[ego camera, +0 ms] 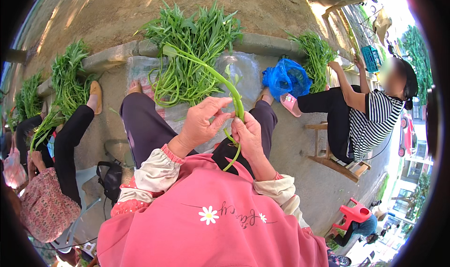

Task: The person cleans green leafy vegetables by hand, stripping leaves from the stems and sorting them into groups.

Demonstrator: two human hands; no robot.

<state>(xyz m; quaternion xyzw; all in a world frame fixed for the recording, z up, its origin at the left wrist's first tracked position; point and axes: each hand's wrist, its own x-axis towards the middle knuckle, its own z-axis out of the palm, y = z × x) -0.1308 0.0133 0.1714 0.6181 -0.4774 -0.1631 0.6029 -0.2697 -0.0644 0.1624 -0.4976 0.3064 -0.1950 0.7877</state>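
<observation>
My right hand [249, 136] grips a small bunch of long green water-spinach-like stems [225, 80] above my lap. The stems slant up and left, and a thin curled end hangs below my fingers. My left hand [207, 121] is at the bunch from the other side, thumb and fingers bent with their tips at the stems. Whether they pinch anything is hidden. Beyond my knees a large heap of leafy greens [193, 56] lies on a plastic woven sack [135, 70] against a stone kerb [114, 56].
To the right, a person in a striped top [376, 122] sits on a wooden stool [332, 161] beside a blue plastic bag [288, 77] and more greens [314, 59]. On the left, another person [49, 210] holds stems near a greens pile [68, 80]. A black bag [111, 180] stands behind.
</observation>
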